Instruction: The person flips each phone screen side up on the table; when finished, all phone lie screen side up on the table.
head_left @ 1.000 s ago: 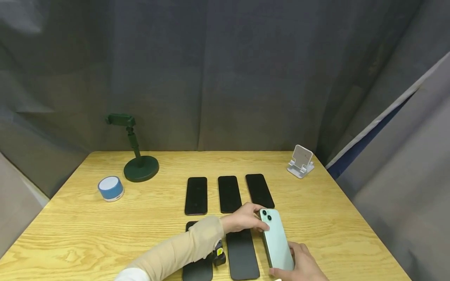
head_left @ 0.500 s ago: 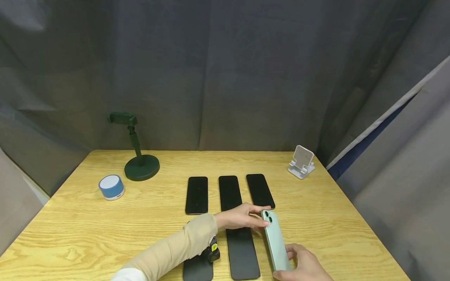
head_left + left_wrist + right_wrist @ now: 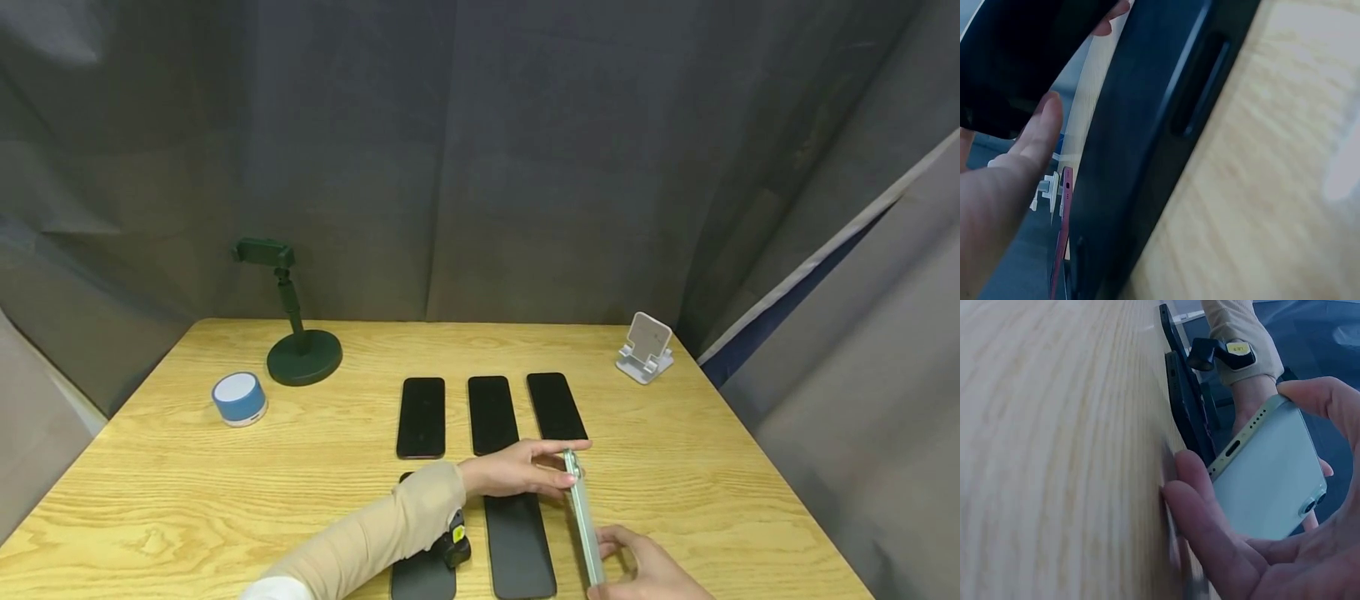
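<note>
A mint-green phone (image 3: 585, 525) stands tipped on its long edge at the front right of the row, between both hands. My left hand (image 3: 513, 468) pinches its camera end, the index finger stretched out past the top. At the bottom end my right hand (image 3: 648, 571) holds it by thumb and fingers. The left wrist view shows its black screen (image 3: 1019, 56); the right wrist view shows its pale back (image 3: 1266, 469) and charging port. A dark phone (image 3: 519, 546) lies under my left wrist, and another phone (image 3: 423, 575) is partly covered by my left sleeve.
Three black phones lie face up in a back row: left phone (image 3: 421, 418), middle phone (image 3: 492, 412), right phone (image 3: 556, 404). A dark green phone stand (image 3: 303, 358) and a blue-and-white cylinder (image 3: 240, 402) are at left. A white folding stand (image 3: 646, 346) sits back right.
The mint-green phone has turned from showing its back to showing mainly its narrow edge. Both hands have stayed on it, the left index finger now stretched further over the top.
</note>
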`<state>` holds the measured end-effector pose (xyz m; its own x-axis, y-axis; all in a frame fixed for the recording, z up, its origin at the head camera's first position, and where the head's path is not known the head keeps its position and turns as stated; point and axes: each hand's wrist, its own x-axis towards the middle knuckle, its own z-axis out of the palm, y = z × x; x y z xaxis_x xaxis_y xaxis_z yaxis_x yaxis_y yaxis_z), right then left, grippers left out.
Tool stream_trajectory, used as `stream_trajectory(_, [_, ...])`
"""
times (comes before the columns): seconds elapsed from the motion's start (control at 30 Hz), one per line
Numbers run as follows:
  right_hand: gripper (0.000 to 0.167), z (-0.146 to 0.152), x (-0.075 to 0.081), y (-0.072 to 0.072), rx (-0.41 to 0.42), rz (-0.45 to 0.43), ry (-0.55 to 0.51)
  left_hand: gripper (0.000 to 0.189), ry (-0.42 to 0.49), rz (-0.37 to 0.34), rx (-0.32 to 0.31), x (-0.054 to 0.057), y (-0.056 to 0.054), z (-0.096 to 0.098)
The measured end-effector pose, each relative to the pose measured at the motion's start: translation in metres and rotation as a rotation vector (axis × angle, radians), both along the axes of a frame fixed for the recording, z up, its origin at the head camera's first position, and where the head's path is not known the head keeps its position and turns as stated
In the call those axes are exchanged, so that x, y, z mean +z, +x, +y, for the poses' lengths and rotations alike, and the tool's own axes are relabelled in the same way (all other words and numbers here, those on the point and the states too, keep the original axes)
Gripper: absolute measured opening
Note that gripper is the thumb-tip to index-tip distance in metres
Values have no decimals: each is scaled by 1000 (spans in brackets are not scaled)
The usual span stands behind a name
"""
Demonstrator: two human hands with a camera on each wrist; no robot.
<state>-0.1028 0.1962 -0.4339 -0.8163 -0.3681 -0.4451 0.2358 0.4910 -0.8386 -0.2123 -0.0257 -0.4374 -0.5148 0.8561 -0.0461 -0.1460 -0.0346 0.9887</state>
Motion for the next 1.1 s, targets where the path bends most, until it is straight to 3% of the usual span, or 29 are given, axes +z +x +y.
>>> stream_trajectory(0.13, [70, 5, 3, -1, 42, -26, -127, 56, -1, 26, 25, 1, 1, 0])
stream_trajectory(0.33, [65, 6, 12, -8, 18, 2, -99, 55, -10, 64, 50, 5, 2, 1])
stream_trajectory(0.43, [65, 3, 19, -11, -18, 66, -46, 55, -22, 81, 64, 8, 3, 2])
stream_trajectory(0.63, [57, -5, 30, -16, -101, 284, 76, 55, -50, 118, 130, 10, 9, 6])
stream_trajectory(0.8, [47, -9, 35, -16, -164, 406, 106, 56, -77, 162, 197, 8, 13, 10])
stream_trajectory(0.93, [40, -9, 39, -14, -208, 462, 110, 58, -93, 149, 273, 6, 15, 12])
stream_trajectory(1.1, [35, -8, 45, -11, -263, 471, 101, 51, -99, 95, 359, 3, 15, 11])
